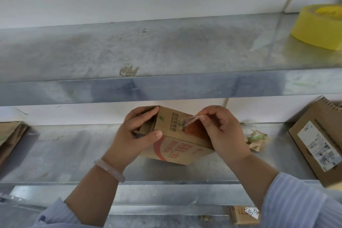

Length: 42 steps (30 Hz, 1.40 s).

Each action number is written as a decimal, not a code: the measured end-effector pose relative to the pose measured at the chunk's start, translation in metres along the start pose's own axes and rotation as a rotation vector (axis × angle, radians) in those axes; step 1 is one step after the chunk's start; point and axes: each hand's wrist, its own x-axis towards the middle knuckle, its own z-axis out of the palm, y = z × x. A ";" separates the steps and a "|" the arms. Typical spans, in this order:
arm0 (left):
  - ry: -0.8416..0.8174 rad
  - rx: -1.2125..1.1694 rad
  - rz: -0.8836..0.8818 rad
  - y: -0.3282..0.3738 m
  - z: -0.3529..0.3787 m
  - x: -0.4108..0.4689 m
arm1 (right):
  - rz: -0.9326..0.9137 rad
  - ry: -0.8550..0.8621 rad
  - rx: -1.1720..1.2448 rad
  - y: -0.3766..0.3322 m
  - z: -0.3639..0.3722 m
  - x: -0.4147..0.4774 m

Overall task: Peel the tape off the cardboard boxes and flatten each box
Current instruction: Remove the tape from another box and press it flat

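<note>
A small brown cardboard box with red print stands tilted on the metal shelf in the middle of the view. My left hand grips its open left end, thumb on the front face and fingers over the top edge. My right hand pinches a strip of clear tape that is partly lifted off the box's top face. A crumpled wad of peeled tape lies on the shelf just right of my right hand.
A larger cardboard box with a white shipping label leans at the right of the shelf. Flattened cardboard lies at the far left. A yellow tape roll sits on the upper shelf. Another labelled box shows below.
</note>
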 end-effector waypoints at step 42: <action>-0.110 0.698 0.093 -0.004 0.026 0.019 | 0.025 -0.376 -0.425 -0.035 0.016 0.035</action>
